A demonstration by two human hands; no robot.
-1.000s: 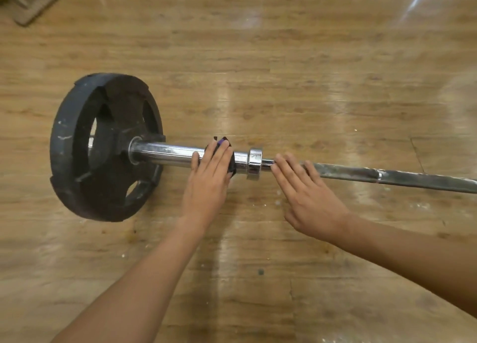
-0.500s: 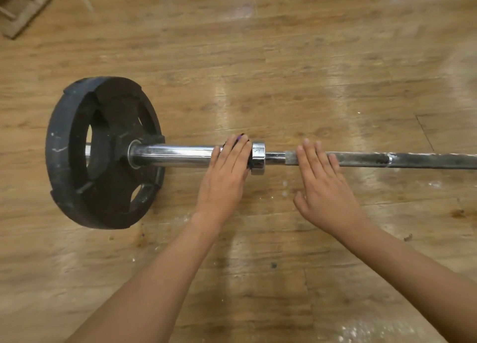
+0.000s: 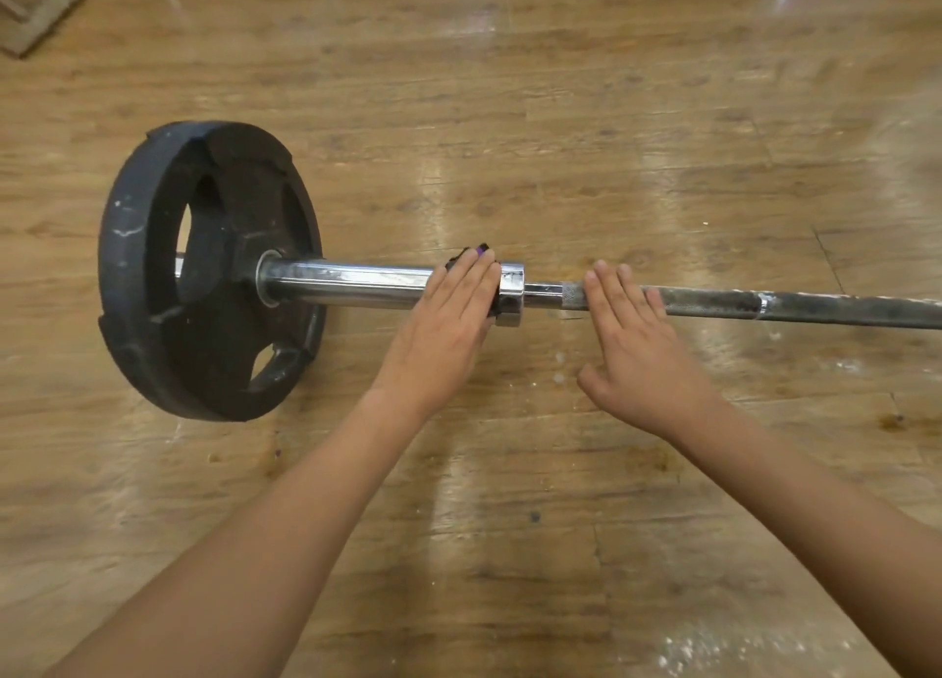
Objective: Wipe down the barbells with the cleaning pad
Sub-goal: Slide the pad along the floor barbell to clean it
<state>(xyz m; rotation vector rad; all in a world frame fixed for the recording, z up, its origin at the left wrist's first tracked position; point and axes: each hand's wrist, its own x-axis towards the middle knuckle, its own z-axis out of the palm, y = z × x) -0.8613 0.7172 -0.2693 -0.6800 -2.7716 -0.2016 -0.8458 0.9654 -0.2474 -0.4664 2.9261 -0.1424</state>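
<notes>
A barbell lies across the wooden floor. Its shiny chrome sleeve (image 3: pixel 351 282) runs from a black weight plate (image 3: pixel 204 269) on the left to a collar (image 3: pixel 511 292). A dark knurled shaft (image 3: pixel 795 308) continues to the right edge. My left hand (image 3: pixel 448 331) lies flat with straight fingers on a dark cleaning pad (image 3: pixel 466 258), pressing it against the sleeve right beside the collar; only the pad's purple-tipped edge shows past my fingertips. My right hand (image 3: pixel 637 351) rests flat on the shaft just right of the collar, fingers straight.
The floor is worn wood planks with white dust specks near the bar and at the bottom right. A wooden frame (image 3: pixel 41 4) sits at the top left corner.
My left hand slid the pad rightward along the sleeve until it reached the collar. My right hand shifted right along the shaft. The view drifted slightly.
</notes>
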